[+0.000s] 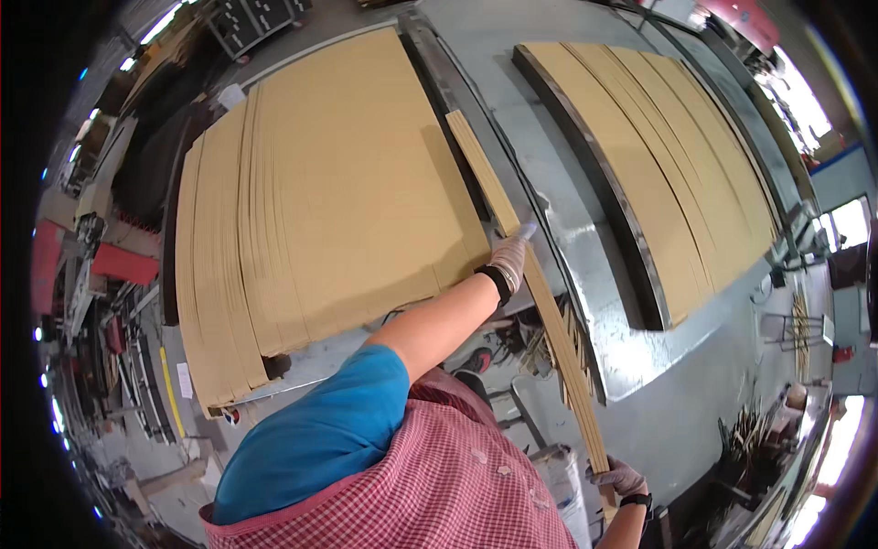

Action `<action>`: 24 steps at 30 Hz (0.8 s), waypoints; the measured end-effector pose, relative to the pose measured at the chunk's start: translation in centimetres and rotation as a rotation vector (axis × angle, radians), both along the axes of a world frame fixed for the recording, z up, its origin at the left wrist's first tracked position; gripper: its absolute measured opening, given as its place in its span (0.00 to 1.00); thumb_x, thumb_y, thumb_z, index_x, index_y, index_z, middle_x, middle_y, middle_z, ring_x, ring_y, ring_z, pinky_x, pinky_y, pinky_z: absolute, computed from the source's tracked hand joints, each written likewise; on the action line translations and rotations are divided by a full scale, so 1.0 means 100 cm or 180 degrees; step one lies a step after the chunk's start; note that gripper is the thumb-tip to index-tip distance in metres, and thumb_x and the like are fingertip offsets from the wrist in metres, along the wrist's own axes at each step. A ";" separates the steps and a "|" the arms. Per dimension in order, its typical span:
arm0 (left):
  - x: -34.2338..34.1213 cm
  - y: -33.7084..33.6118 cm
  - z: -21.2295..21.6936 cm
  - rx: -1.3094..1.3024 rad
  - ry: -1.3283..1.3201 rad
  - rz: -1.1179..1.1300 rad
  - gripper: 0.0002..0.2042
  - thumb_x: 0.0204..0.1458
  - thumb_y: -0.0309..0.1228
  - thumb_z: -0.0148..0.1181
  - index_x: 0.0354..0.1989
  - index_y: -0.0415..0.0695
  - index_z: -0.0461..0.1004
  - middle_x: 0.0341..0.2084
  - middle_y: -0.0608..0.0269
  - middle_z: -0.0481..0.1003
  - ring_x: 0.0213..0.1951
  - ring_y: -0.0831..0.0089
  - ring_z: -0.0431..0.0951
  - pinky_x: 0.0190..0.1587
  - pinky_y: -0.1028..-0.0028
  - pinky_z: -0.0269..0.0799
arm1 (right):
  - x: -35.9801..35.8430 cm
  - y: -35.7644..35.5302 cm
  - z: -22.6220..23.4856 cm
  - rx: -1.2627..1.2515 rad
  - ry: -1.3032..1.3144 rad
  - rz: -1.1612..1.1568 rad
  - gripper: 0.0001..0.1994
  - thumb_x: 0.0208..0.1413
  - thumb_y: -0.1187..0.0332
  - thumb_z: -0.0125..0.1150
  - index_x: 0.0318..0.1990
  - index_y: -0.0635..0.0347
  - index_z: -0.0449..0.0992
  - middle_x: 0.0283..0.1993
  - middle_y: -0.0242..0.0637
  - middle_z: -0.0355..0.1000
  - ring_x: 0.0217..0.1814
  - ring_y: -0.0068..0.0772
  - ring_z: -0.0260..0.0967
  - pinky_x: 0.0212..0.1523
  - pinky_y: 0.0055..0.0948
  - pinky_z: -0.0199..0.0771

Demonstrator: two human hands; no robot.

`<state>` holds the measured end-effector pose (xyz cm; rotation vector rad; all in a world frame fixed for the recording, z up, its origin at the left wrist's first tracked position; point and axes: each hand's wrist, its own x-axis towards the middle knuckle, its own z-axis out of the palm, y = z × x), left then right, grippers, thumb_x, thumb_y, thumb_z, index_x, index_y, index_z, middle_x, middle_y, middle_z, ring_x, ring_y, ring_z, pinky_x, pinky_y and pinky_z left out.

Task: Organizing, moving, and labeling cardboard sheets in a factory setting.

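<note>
A long, narrow bundle of tan slats [555,316] stretches diagonally from beside the left stack down to the lower right. My gloved left hand [510,258] is closed around it about a third of the way from its far end. Near the close end, my gloved right hand [624,478] grips the same bundle, its fingers partly hidden by the slats. To the left of the bundle lies a broad layer of tan slats [343,183], laid edge to edge against a dark metal rail [422,57]. Dark bands circle both my wrists.
A second layer of tan slats [640,137] lies on the grey metal table [631,366] to the right, behind a raised dark bar [599,192]. More loose slats rest below the bundle. A wheeled dark case [251,23] stands at the far left, and thin sticks [745,435] cluster at lower right.
</note>
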<state>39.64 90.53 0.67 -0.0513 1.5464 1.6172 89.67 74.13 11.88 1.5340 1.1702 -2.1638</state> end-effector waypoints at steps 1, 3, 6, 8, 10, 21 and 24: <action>-0.027 0.012 -0.019 0.0127 0.0095 0.0021 0.25 0.45 0.49 0.68 0.40 0.40 0.73 0.32 0.60 0.75 0.33 0.68 0.74 0.42 0.64 0.70 | -0.017 0.019 0.007 -0.0092 -0.0159 -0.0127 0.26 0.37 0.75 0.64 0.50 0.64 0.70 0.40 0.34 0.74 0.41 0.27 0.71 0.44 0.26 0.70; -0.017 0.031 0.019 0.0063 0.0234 -0.0521 0.49 0.37 0.58 0.70 0.57 0.26 0.61 0.55 0.37 0.67 0.60 0.53 0.65 0.62 0.64 0.59 | 0.009 0.034 -0.026 0.0391 -0.0021 0.0473 0.28 0.34 0.78 0.52 0.51 0.63 0.71 0.39 0.36 0.73 0.42 0.30 0.71 0.42 0.29 0.72; -0.026 0.057 0.019 -0.1120 0.0950 0.0024 0.55 0.34 0.56 0.72 0.64 0.31 0.52 0.59 0.39 0.62 0.62 0.55 0.61 0.64 0.65 0.56 | -0.037 0.056 0.005 -0.0075 -0.0063 -0.0358 0.31 0.47 0.71 0.59 0.64 0.56 0.63 0.28 0.28 0.72 0.15 0.14 0.55 0.13 0.17 0.50; -0.041 0.076 -0.015 -0.0799 0.0061 -0.0171 0.50 0.38 0.55 0.71 0.63 0.33 0.54 0.59 0.45 0.64 0.60 0.60 0.65 0.62 0.67 0.59 | -0.054 0.091 0.006 -0.0216 -0.0219 0.0188 0.33 0.44 0.71 0.65 0.62 0.61 0.64 0.38 0.35 0.72 0.26 0.25 0.65 0.24 0.23 0.66; -0.028 0.080 0.002 -0.0266 -0.0559 -0.0740 0.48 0.41 0.54 0.69 0.63 0.33 0.56 0.59 0.48 0.65 0.60 0.63 0.66 0.61 0.68 0.59 | -0.051 0.093 0.012 -0.0326 -0.0204 0.0163 0.32 0.45 0.70 0.65 0.61 0.62 0.65 0.38 0.36 0.73 0.28 0.26 0.66 0.27 0.24 0.66; 0.000 0.043 -0.004 -0.1342 -0.0325 0.0021 0.39 0.39 0.47 0.71 0.56 0.33 0.63 0.52 0.44 0.70 0.56 0.56 0.71 0.56 0.63 0.66 | -0.090 0.143 0.042 -0.0852 -0.0177 0.0470 0.27 0.47 0.66 0.65 0.56 0.65 0.69 0.41 0.37 0.75 0.42 0.27 0.70 0.44 0.25 0.68; -0.022 0.025 0.040 -0.1059 -0.0342 -0.0753 0.46 0.46 0.65 0.56 0.59 0.32 0.62 0.53 0.48 0.70 0.53 0.59 0.72 0.55 0.67 0.64 | -0.111 0.148 0.030 -0.1046 -0.0070 0.0519 0.26 0.48 0.65 0.65 0.55 0.66 0.71 0.42 0.37 0.76 0.45 0.28 0.71 0.49 0.26 0.68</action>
